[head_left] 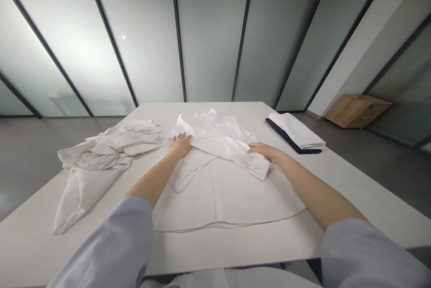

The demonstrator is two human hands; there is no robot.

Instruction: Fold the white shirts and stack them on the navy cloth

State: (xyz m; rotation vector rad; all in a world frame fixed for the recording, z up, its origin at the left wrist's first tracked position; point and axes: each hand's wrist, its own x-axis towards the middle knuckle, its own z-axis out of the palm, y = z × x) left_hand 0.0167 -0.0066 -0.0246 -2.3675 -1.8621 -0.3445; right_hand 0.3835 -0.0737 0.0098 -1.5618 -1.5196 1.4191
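A white shirt [218, 189] lies spread on the white table [353, 198] in front of me, collar at the far end. One sleeve [232, 149] is folded across its chest. My left hand [181, 144] rests flat on the shirt near its left shoulder, fingers stretched out. My right hand [264, 150] lies on the folded sleeve near the cuff, fingers extended and pressing the cloth down. Neither hand grips anything that I can see.
A crumpled heap of white garments [101, 158] lies on the table to the left. A neat stack of folded white and dark cloth [296, 133] sits at the far right. A wooden cabinet [357, 111] stands on the floor beyond, by frosted glass walls.
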